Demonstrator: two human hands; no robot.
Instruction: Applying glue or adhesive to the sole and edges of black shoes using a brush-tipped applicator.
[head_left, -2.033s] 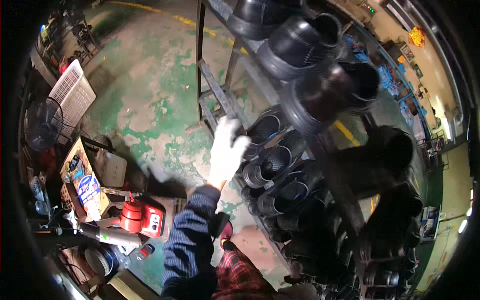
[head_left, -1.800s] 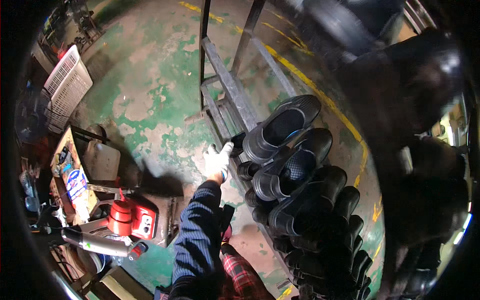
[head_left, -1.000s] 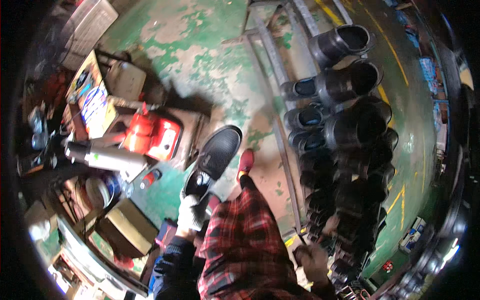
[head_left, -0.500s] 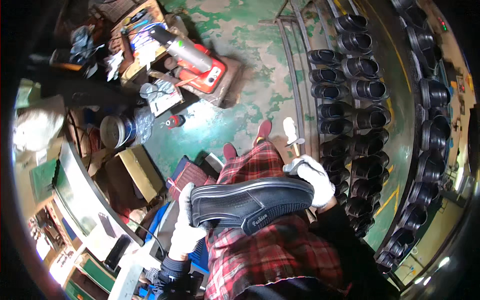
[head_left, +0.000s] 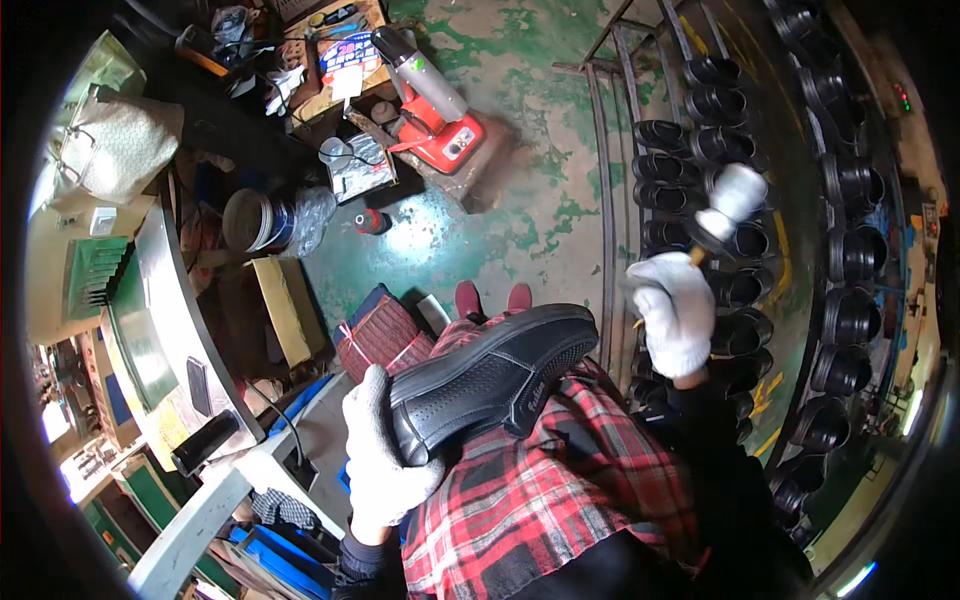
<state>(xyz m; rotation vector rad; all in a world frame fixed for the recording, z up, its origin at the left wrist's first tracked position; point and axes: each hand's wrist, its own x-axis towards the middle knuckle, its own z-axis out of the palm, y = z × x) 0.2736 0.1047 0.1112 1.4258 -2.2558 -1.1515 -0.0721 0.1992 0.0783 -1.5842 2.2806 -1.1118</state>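
My white-gloved left hand (head_left: 382, 450) is closed round one end of a black shoe (head_left: 490, 375). The shoe lies on its side above my lap, its dark sole edge along the top and its perforated upper facing me. My right hand (head_left: 675, 312), gloved in white as well, is off the shoe, to its right. Its fingers are curled round the thin handle of a dauber with a white padded head (head_left: 735, 195) and a dark disc below the head. The dauber's head is smeared by motion.
Racks of black shoes (head_left: 715, 105) run along the right, with another shoe row (head_left: 850, 250) beyond. At upper left a red-based machine with a grey cylinder (head_left: 440, 110) stands on a block. Left are a bucket (head_left: 250, 220), a cardboard box (head_left: 285, 310) and a workbench (head_left: 175, 300) holding a phone.
My right hand has left the shoe and moved right and up, with the dauber. The shoe has tilted, its right end higher, still in my left hand. The view has shifted slightly.
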